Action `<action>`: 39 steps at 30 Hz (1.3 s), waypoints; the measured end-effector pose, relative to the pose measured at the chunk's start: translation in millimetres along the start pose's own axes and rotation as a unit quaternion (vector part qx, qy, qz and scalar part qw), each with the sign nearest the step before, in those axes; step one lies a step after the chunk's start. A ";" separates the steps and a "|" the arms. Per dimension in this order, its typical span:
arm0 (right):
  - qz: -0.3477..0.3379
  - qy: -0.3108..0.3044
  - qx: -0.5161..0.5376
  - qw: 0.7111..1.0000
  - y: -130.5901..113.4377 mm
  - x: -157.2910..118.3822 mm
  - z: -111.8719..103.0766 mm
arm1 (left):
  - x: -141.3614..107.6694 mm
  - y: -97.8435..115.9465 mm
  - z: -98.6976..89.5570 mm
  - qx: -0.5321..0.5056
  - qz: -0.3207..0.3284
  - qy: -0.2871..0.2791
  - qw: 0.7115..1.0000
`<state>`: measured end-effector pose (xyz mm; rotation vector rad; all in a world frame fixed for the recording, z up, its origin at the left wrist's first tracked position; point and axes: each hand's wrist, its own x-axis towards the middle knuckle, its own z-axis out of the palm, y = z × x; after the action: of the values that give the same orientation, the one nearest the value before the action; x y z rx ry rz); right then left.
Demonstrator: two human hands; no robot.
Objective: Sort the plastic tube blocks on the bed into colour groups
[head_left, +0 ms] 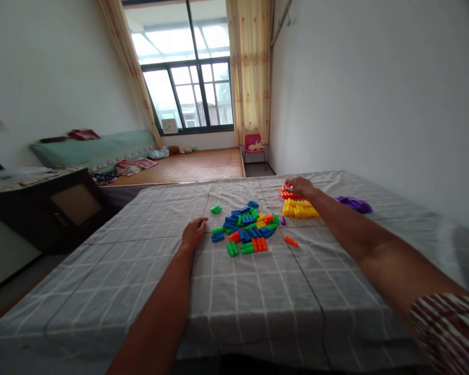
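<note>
My right hand (300,186) reaches far across the bed-like surface, its bent fingers closed on orange plastic pieces (287,194) in a small orange pile. Just nearer lies a neat yellow pile (299,208) of similar short tube-shaped pieces. My left hand (195,233) rests on the grey checked cloth (148,265), fingers loosely curled, with nothing visible in them. To its right spreads a mixed heap (246,220) of blue, green, orange and yellow pieces. A few lie apart, including green ones (216,209), a single orange piece (291,241) and a small purple piece (283,220).
A purple pile (354,204) lies beyond my right forearm. Behind the cloth are a wooden platform (203,164) with clothes on it and a pink chair (254,146). A dark cabinet (70,205) stands at left, and a white wall (375,104) runs along the right.
</note>
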<state>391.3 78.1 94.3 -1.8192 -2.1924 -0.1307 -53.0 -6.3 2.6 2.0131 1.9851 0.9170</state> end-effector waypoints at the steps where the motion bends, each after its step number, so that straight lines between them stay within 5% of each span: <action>1: 0.001 -0.004 -0.008 1.000 -1.5 4.3 5.5 | -0.2 0.2 -0.4 0.001 -0.001 -0.001 1.000; 9: 0.036 -0.033 -0.065 0.997 1.1 15.8 12.4 | 1.8 0.1 0.3 0.006 -0.012 -0.008 1.000; 13: -0.083 -0.099 0.005 0.992 -28.3 0.4 5.1 | 1.4 -1.4 2.0 0.004 -0.008 -0.007 1.000; 16: -0.183 -0.193 0.098 0.959 -56.8 -22.6 7.5 | 0.3 -1.8 2.6 0.002 -0.007 -0.008 1.000; 22: -0.157 -0.224 0.115 0.955 -78.4 -53.5 12.5 | -1.8 -0.6 1.3 0.008 0.001 -0.007 1.000; 27: -0.152 -0.231 0.226 0.934 -49.4 -38.7 4.1 | -0.7 -1.2 1.7 0.018 0.011 -0.013 1.000; 30: -0.091 -0.165 0.256 0.948 -14.8 -13.2 -3.4 | 0.8 -1.4 2.8 0.020 0.016 -0.010 1.000; 35: 0.052 -0.033 0.135 0.989 33.5 36.6 -8.3 | 3.0 -2.9 4.4 0.013 0.030 -0.006 0.999; 39: 0.075 -0.056 0.051 0.994 45.2 68.8 8.4 | 4.2 -5.4 5.6 0.008 0.036 -0.003 0.999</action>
<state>422.9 154.4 100.2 -1.9676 -2.0828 0.1139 -55.0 -0.2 -3.4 2.1058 1.9351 0.9099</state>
